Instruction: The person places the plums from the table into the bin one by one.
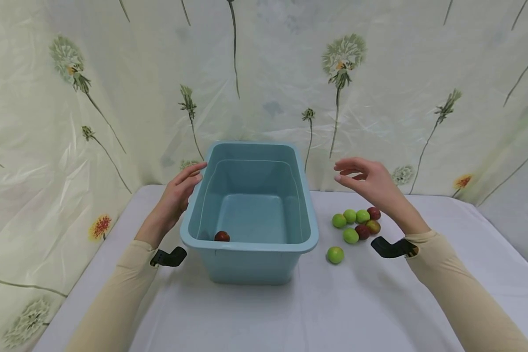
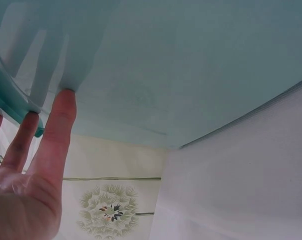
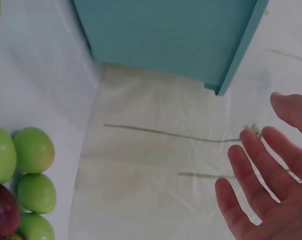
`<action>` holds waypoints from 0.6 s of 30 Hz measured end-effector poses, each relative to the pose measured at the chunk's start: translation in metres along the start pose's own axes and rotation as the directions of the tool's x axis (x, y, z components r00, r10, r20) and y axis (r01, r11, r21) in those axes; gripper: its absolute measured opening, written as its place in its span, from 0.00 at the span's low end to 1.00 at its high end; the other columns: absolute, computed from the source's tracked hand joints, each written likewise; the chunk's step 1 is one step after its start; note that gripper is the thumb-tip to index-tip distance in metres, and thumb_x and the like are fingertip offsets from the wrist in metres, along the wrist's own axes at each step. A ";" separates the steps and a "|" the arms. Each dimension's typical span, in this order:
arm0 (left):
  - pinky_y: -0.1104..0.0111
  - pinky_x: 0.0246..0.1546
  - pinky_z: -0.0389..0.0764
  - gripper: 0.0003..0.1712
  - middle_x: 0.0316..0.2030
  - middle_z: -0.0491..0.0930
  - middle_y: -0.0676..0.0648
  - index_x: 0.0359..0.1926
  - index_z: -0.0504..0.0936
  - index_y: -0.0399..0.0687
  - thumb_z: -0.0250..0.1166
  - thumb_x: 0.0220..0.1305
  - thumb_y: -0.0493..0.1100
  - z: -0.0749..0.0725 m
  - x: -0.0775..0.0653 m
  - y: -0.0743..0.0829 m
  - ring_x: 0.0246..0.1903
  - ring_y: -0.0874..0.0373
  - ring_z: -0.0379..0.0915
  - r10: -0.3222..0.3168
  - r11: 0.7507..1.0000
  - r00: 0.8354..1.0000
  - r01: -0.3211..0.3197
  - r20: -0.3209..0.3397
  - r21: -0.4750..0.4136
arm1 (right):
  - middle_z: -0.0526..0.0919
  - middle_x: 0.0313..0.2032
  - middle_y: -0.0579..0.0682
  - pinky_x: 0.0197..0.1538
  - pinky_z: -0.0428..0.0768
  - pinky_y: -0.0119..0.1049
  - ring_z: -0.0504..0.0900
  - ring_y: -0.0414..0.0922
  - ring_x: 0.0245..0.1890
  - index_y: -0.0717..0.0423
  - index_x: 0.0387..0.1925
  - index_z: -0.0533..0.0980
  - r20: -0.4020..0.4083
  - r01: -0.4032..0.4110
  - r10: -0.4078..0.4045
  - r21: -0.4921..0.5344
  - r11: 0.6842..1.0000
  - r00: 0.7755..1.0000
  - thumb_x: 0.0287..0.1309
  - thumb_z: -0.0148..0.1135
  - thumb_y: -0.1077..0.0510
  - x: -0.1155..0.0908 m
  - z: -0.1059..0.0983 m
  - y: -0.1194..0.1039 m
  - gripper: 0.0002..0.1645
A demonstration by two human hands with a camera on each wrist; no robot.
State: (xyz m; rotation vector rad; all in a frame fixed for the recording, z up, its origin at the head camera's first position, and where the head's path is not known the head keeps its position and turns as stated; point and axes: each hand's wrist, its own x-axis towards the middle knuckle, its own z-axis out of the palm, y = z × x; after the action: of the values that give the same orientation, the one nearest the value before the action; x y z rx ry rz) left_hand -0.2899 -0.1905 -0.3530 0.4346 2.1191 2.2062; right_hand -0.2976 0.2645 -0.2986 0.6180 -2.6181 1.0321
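Note:
A light blue plastic tub (image 1: 249,248) stands on the table, and one red apple (image 1: 222,236) lies inside it at the near left corner. Along the tub's left side is my left hand (image 1: 174,195), its fingertips right at the rim. The left wrist view shows those fingers (image 2: 62,107) extended against the tub's outer wall. My right hand (image 1: 369,178) is raised right of the tub with loosely bent fingers and nothing in its grasp. Below it, several green apples (image 1: 350,236) and red apples (image 1: 363,231) sit grouped on the table.
A single green apple (image 1: 335,254) lies nearer the front, close to the tub's right side. White cloth covers the table (image 1: 264,320). Behind it hangs a curtain (image 1: 268,98) with a dandelion print, which also runs down the left side.

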 end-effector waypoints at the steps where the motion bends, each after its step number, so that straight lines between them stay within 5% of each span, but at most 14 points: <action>1: 0.69 0.39 0.80 0.29 0.68 0.62 0.48 0.72 0.65 0.58 0.55 0.74 0.55 0.000 0.000 0.000 0.60 0.51 0.68 -0.003 1.000 1.000 0.003 0.004 -0.010 | 0.82 0.51 0.51 0.48 0.74 0.29 0.79 0.45 0.49 0.55 0.57 0.77 0.005 -0.005 0.005 0.001 1.000 1.000 0.65 0.63 0.49 -0.001 -0.001 0.002 0.23; 7: 0.69 0.39 0.80 0.29 0.68 0.62 0.48 0.72 0.65 0.57 0.55 0.74 0.53 -0.001 0.000 -0.001 0.58 0.53 0.70 -0.010 1.000 1.000 0.010 0.010 -0.028 | 0.81 0.52 0.51 0.48 0.74 0.28 0.78 0.46 0.51 0.54 0.58 0.76 0.020 -0.056 0.056 -0.019 0.998 0.998 0.66 0.62 0.46 -0.007 -0.003 0.017 0.25; 18: 0.66 0.45 0.79 0.28 0.67 0.63 0.47 0.72 0.65 0.58 0.55 0.74 0.53 0.000 0.001 -0.001 0.59 0.50 0.69 0.003 1.000 1.000 -0.002 0.004 -0.016 | 0.79 0.55 0.55 0.56 0.71 0.49 0.74 0.48 0.55 0.55 0.60 0.74 -0.004 -0.145 0.145 -0.011 0.989 0.989 0.67 0.60 0.43 -0.016 -0.005 0.046 0.28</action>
State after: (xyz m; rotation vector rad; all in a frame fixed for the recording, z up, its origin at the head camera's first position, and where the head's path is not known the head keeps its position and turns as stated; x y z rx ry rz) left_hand -0.2910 -0.1900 -0.3539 0.4410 2.0980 2.2201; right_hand -0.3050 0.3027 -0.3274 0.4279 -2.6974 1.0575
